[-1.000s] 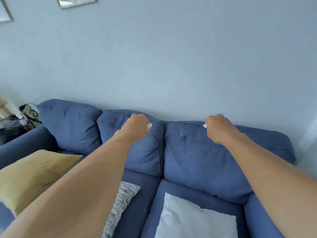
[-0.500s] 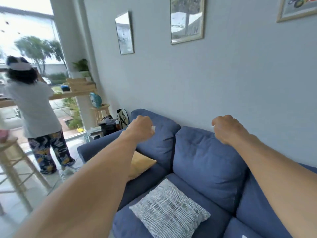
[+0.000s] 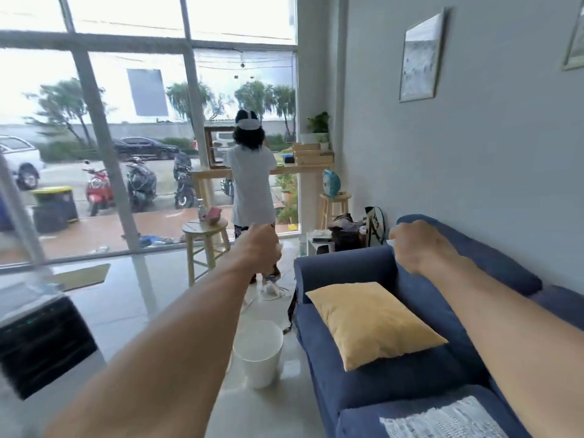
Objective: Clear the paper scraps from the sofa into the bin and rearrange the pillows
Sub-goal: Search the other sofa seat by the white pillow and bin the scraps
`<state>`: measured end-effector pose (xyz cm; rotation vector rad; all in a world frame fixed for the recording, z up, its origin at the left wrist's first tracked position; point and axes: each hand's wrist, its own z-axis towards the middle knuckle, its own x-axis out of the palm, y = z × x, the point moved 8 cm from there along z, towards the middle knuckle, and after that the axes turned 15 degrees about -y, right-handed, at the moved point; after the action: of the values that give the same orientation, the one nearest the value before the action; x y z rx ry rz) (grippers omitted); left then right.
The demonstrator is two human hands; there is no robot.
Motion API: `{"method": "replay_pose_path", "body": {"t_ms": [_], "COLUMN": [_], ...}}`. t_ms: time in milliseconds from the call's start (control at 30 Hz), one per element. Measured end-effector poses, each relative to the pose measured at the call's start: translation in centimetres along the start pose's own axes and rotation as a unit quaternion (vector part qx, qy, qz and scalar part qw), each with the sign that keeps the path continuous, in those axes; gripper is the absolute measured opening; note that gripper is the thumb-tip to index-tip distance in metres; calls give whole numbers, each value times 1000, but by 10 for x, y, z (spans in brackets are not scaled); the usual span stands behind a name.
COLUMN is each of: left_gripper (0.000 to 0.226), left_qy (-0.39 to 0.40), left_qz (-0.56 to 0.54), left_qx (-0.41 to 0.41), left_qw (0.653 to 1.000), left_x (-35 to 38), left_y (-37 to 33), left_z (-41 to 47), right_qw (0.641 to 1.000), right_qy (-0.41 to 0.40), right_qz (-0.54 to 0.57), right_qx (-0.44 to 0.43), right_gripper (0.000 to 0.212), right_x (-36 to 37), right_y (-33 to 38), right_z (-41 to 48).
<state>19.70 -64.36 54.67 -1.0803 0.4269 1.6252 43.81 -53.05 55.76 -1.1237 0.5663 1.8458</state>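
Paper scraps (image 3: 279,247) peek white from both fists — left hand (image 3: 260,248) and right hand (image 3: 414,246), fingers (image 3: 273,237) curled round them — bin (image 3: 258,368) at 6 o'clock from the left, so letting go early could litter the floor (image 3: 126,311).

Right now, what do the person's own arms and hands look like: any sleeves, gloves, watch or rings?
Both arms are bare as far as the frame shows: no sleeve on the left forearm or right forearm. The left hand and right hand are ungloved, and no watch, band or ring shows on either.
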Motion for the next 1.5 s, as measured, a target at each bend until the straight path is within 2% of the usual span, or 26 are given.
{"method": "replay_pose_path", "body": {"t_ms": [267,433,633,833,933,1033,1167,1267,1500], "left_gripper": [28,21,22,25,14,38,29,22,23], "left_qy": [-20,-23,-45,-54,-52,-47,-37,-40,-18], "left_qz": [41,42,31,30,27,6,-3,-14,-17], "left_qx": [-96,-135,-164,-149,-134,-96,-61,-72,-100], "left_qw": [994,990,985,987,989,994,997,997,995], "left_x": [13,43,77,109,135,160,192,218,280], "left_y": [112,141,164,196,221,241,277,306,345], "left_z": [46,104,170,236,277,321,377,405,430], "right_qw": [991,987,984,980,979,978,979,981,982], "right_qy": [-29,-13,-13,-17,-18,-16,-21,-11,1], "right_qz": [106,87,128,135,148,163,167,163,166], "right_qx": [-77,-134,-127,-143,-137,-129,-111,-104,-91], "right_gripper": [22,25,23,21,21,26,27,28,32], "right_x": [74,109,149,191,214,238,273,296,356], "right_y": [107,136,157,181,197,218,248,266,297], "right_z": [103,173,246,311,348,387,433,457,489]}}
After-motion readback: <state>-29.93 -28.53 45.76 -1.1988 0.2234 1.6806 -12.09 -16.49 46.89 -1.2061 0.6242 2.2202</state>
